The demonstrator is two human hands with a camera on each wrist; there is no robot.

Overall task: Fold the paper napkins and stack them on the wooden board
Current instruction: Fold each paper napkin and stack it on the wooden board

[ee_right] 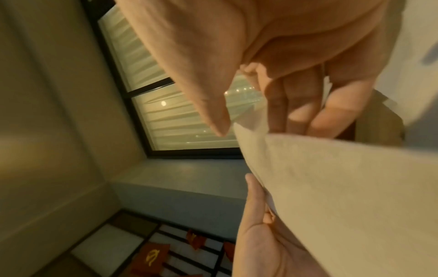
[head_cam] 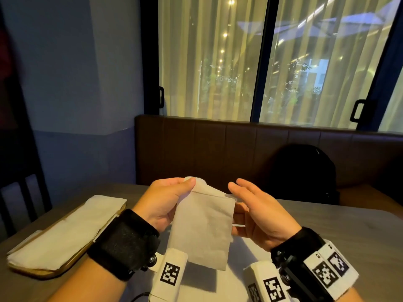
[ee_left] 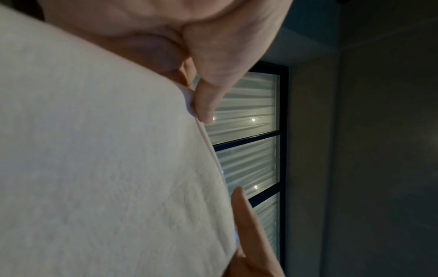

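i hold a white, soft paper napkin (head_cam: pixel 202 227) up in the air between my hands, above the grey-brown table (head_cam: pixel 340 232) and just right of the wooden board (head_cam: pixel 65 265). my left hand (head_cam: pixel 162 203) pinches the napkin's upper left corner between thumb and fingers; in the left wrist view the thumb tip (ee_left: pixel 205 106) presses the folded edge of the napkin (ee_left: pixel 106 159). the napkin hangs down from that pinch as a rough rectangle, its lower edge close to the white tagged blocks (head_cam: pixel 171 273) strapped at my wrists. a narrow flap is turned over along its top edge.

my right hand (head_cam: pixel 259 214) is on the right side of the napkin, palm turned toward it, with the fingers nearly straight and loosely spread. in the right wrist view its fingers (ee_right: pixel 305 105) lie behind the top of the napkin (ee_right: pixel 343 196) and the thumb (ee_right: pixel 206 97) points toward the edge with a small gap, so this hand touches the paper but does not clamp it. my 2 hands are apart, with the napkin spanning the space between them.

the wooden board lies flat on the table to the left of my left hand. a stack of white folded napkins (head_cam: pixel 67 232) covers most of it, with only the board's rounded near rim showing.

beyond the table, well behind the board, runs a dark brown padded bench back (head_cam: pixel 218 149), and a black backpack (head_cam: pixel 303 173) sits on the bench to the right.
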